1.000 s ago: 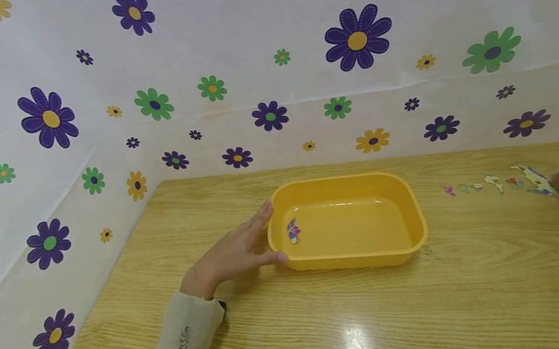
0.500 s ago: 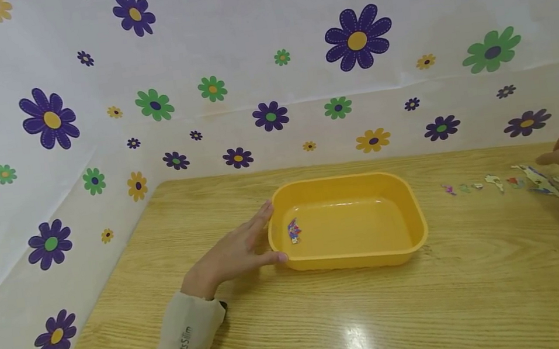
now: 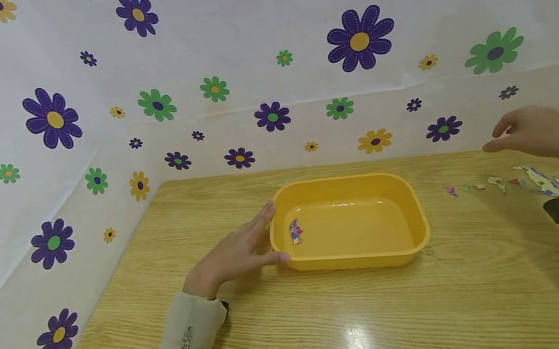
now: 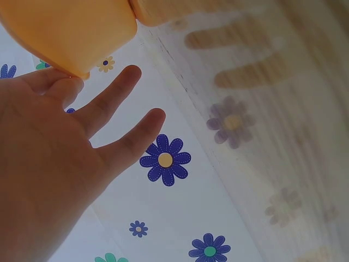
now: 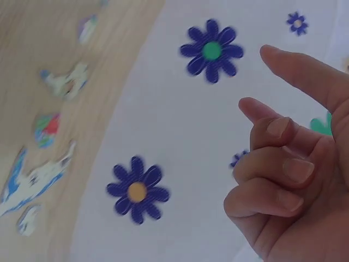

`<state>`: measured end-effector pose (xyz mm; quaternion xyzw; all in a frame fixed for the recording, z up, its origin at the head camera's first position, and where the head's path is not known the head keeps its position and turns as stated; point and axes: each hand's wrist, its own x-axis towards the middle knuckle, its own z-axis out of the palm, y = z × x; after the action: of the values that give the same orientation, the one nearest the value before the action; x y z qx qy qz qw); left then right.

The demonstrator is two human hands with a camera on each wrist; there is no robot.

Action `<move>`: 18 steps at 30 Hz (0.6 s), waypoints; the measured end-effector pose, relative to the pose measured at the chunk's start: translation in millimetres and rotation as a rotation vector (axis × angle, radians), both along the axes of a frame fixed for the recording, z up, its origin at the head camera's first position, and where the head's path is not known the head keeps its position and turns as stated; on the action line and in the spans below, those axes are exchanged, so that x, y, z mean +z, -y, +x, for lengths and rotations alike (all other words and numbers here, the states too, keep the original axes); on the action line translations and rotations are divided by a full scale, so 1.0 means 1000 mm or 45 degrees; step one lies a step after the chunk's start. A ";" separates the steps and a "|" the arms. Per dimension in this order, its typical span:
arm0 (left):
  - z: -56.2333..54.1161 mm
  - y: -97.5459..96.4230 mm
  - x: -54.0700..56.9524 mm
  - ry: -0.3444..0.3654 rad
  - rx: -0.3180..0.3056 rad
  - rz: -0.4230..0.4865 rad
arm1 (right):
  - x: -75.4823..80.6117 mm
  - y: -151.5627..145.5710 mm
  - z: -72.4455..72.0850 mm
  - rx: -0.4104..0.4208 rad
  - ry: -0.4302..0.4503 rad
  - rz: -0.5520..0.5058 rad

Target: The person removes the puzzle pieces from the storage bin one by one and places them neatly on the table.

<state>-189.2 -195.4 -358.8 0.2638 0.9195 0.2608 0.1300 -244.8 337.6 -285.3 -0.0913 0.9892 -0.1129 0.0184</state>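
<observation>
A yellow rectangular tub (image 3: pixel 354 259) stands on the table with a small colourful cut-out piece (image 3: pixel 295 231) lying at its left end. My left hand (image 3: pixel 234 258) rests against the tub's left side, its fingers spread; in the left wrist view a fingertip touches the rim of the tub (image 4: pixel 76 38). My right hand (image 3: pixel 539 134) is raised over the right side of the table. Its thumb and index finger are apart with nothing between them, and the other fingers curl in, as the right wrist view shows. Below it lie a large white-and-blue piece (image 3: pixel 540 180) and a cream piece (image 3: pixel 496 183).
Several smaller pieces lie in the same row right of the tub, among them a pink one (image 3: pixel 451 191) and a red-and-green one (image 5: pixel 47 130). A flower-printed white sheet (image 3: pixel 309 76) borders the wooden table (image 3: pixel 289 332) at the back and left.
My right hand has lifted from the right end of the row and moved left and up, uncovering a small white piece beside the large one. The left hand and tub stay put.
</observation>
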 end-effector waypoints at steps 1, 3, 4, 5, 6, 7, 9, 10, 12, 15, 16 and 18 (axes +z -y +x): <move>0.000 0.000 0.000 0.000 0.002 0.000 | 0.003 0.005 0.000 0.005 -0.004 -0.008; 0.000 0.000 0.001 -0.001 0.002 -0.001 | 0.007 0.016 0.001 0.020 -0.009 -0.022; 0.000 0.000 0.001 0.002 0.003 -0.001 | 0.010 0.021 0.001 0.029 -0.007 -0.029; 0.000 0.000 0.001 0.004 0.004 -0.001 | 0.012 0.027 0.001 0.037 -0.014 -0.033; 0.000 0.000 0.000 0.004 0.004 -0.001 | 0.013 0.032 0.001 0.047 -0.021 -0.043; 0.000 0.000 0.000 0.004 0.003 -0.001 | 0.015 0.037 0.001 0.056 -0.024 -0.057; 0.000 0.000 0.000 0.009 0.009 -0.007 | 0.016 0.047 0.000 0.060 -0.041 -0.090; 0.000 0.000 -0.001 0.010 0.010 -0.009 | 0.016 0.052 0.000 0.064 -0.048 -0.112; -0.001 0.001 -0.002 0.009 0.012 -0.014 | 0.016 0.061 -0.002 0.073 -0.063 -0.150; -0.001 0.001 -0.003 0.005 0.010 -0.016 | 0.016 0.074 -0.004 0.089 -0.069 -0.188; -0.002 0.001 -0.003 0.000 0.006 -0.016 | 0.016 0.078 -0.005 0.095 -0.069 -0.197; -0.002 0.001 -0.003 -0.004 0.002 -0.019 | 0.015 0.086 -0.006 0.109 -0.072 -0.216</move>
<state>-191.0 -196.6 -362.3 0.2624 0.9218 0.2538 0.1303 -250.9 251.3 -270.1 -0.1378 0.9715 -0.1926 -0.0126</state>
